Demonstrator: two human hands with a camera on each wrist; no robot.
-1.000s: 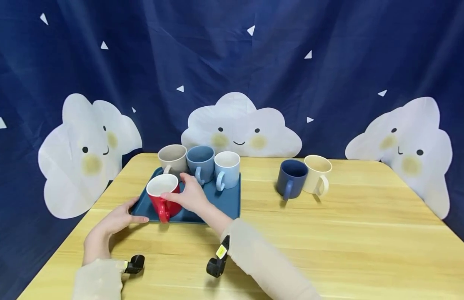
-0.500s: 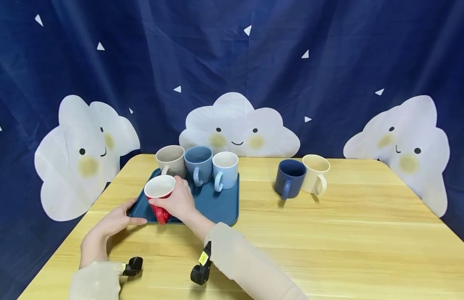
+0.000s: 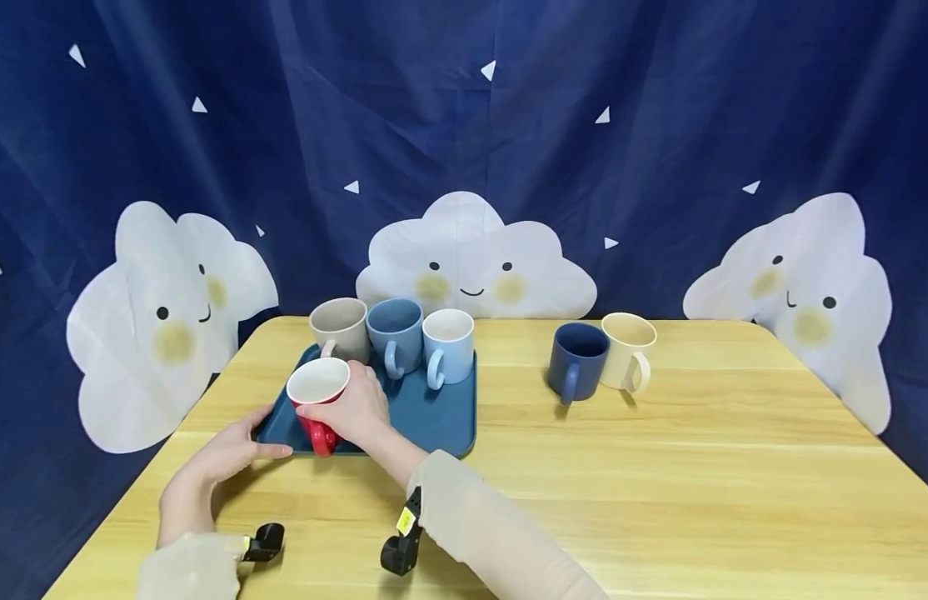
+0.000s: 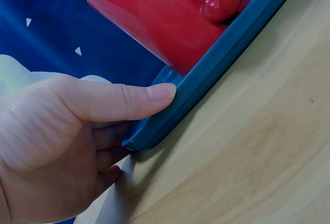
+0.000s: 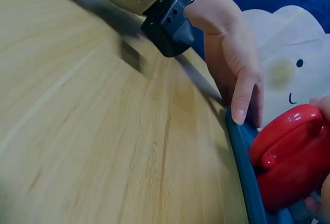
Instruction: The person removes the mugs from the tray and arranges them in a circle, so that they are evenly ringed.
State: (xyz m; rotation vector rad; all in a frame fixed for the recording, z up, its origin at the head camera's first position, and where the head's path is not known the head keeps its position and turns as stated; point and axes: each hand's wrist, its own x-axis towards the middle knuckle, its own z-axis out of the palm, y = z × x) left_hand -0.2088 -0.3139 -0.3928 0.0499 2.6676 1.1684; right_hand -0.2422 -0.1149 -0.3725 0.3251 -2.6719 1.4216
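Right hand (image 3: 359, 408) grips red mug (image 3: 312, 392) at near-left corner of tray (image 3: 441, 421); left hand (image 3: 227, 450) holds that corner. I'd want tray steady, red mug level, no nudging grey mug (image 3: 341, 321) behind.

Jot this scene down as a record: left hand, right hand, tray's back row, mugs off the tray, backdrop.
Left hand: holds the blue tray at its near left corner
Right hand: holds the red mug near that corner
Back row: gray mug, blue mug, light blue mug, left to right
Off tray: navy mug, cream mug, on the wooden table
Backdrop: navy curtain with white clouds
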